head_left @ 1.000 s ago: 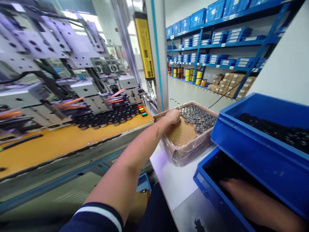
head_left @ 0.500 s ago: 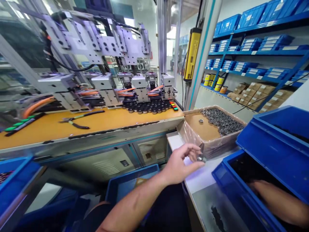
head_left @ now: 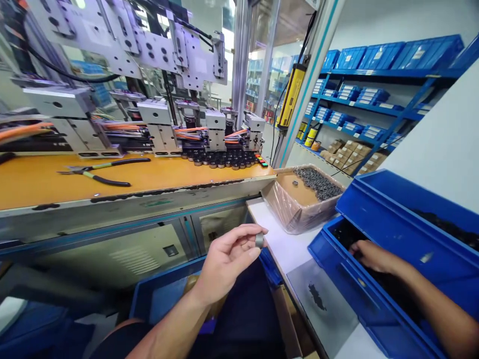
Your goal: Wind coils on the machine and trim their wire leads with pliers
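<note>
Grey metal catches my eye first: a small round part [head_left: 259, 240] pinched between the thumb and index finger of the left hand [head_left: 232, 259], held up in front of the body, just short of the white table [head_left: 267, 217]. Those fingertips are clamped on it; the remaining fingers curl behind.

Over on my right, the right hand [head_left: 372, 255] reaches into the lower blue bin [head_left: 339, 264], fingers bent down at its dark contents. I can't tell from here whether they close on anything. The upper blue bin [head_left: 392, 239] rests above, with black pieces [head_left: 449, 227] inside.

Beyond the left hand I have a plastic-wrapped carton [head_left: 288, 214] on the table, packed metal parts [head_left: 318, 182] along its far side and one loose part [head_left: 295, 183] on its cardboard.

Farther off, the orange bench [head_left: 168, 179] carries open-handled pliers [head_left: 80, 170] and a cluster of black round parts [head_left: 224, 158] before the machine's metal blocks [head_left: 157, 124].
</note>
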`<state>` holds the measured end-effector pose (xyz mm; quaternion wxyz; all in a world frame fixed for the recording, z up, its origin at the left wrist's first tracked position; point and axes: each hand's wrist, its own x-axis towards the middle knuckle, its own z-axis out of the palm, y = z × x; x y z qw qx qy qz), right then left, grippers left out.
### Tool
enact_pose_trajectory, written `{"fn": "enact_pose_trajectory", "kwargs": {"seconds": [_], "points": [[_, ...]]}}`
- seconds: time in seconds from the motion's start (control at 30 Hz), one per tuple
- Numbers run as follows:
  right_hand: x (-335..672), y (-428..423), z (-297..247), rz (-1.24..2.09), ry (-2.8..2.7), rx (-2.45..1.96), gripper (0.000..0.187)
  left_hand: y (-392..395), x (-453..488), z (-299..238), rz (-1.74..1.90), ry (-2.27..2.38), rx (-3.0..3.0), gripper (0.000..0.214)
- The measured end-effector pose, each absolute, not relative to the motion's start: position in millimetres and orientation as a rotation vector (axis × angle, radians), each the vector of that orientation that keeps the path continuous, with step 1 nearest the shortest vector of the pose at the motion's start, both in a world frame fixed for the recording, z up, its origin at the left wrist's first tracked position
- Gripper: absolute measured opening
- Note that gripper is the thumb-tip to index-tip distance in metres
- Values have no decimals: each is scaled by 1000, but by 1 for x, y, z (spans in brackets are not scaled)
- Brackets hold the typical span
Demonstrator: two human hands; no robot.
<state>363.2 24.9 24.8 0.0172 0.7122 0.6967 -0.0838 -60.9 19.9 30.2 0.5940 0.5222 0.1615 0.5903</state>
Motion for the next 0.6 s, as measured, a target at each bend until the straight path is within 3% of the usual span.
{"fn": "enact_pose_trajectory", "kwargs": {"seconds": [0.23, 0.4, 0.5, 0.6], "points": [[342, 53, 46, -83, 2114, 2081, 19, 15, -57, 29, 1378, 349, 1201, 26], [309, 48, 80, 260, 2184, 2226, 19, 14, -46, 29, 1417, 442, 1275, 23], [275, 26, 93, 465, 2699, 2217, 19, 14, -33, 28, 1402, 518, 1381, 39], [239, 3, 87, 270, 3488, 1799, 10, 17, -17, 28, 1368, 556, 1470, 35]]}}
